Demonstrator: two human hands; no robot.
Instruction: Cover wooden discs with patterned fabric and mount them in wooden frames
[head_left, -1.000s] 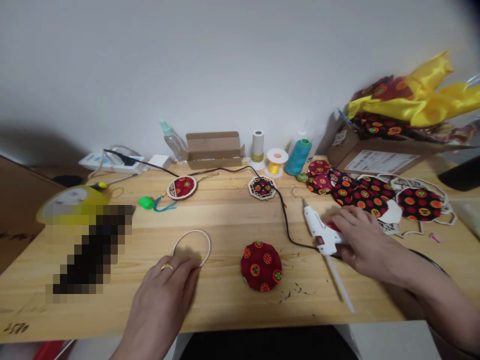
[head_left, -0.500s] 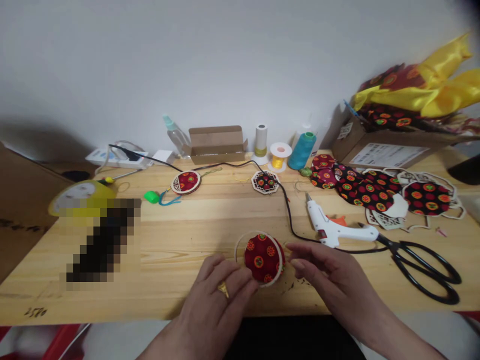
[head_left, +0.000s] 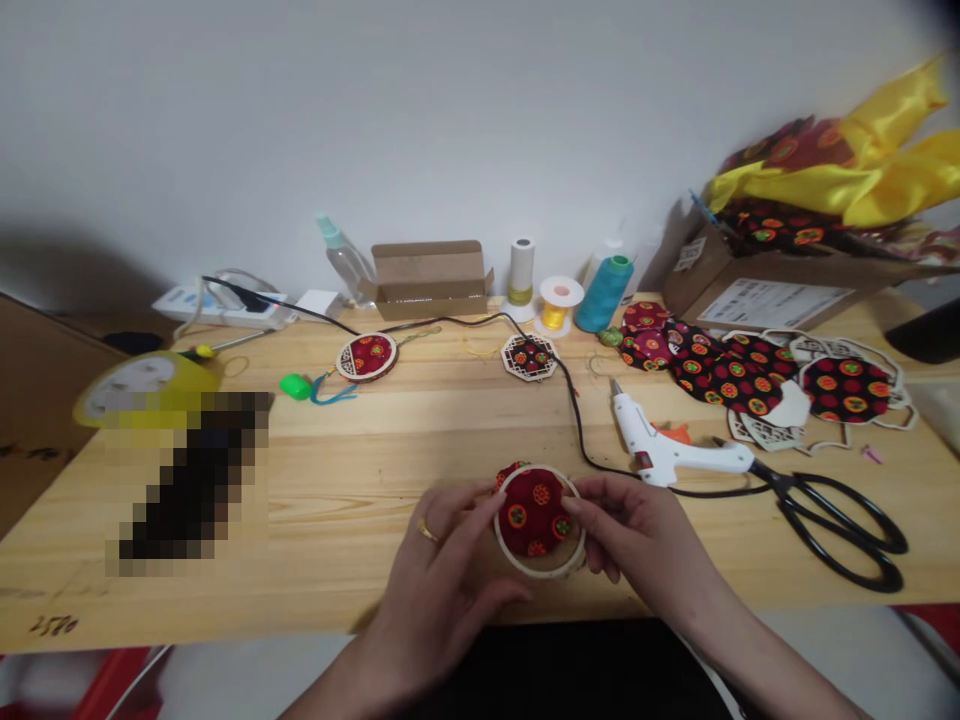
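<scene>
A pale wooden ring (head_left: 541,571) lies around a round red patterned fabric pad (head_left: 534,514) near the front edge of the wooden table (head_left: 360,480). My left hand (head_left: 442,580) grips the ring's left side, a gold band on one finger. Its right side is pinched by my right hand (head_left: 637,535). Both hands press the ring and pad together. Just behind my right hand lies a white glue gun (head_left: 667,450) with its black cord (head_left: 570,400) running back across the table.
Black scissors (head_left: 840,510) lie right of the glue gun. Fabric rounds and cut wooden frames (head_left: 750,375) are spread at the back right beside a cardboard box (head_left: 757,290) of cloth. Thread spools (head_left: 600,290), a small open box (head_left: 427,275), two finished ornaments and a power strip line the back.
My right hand left the glue gun and came to the pad. My left hand carried the ring over from the left and set it around the pad; both hands now hold them.
</scene>
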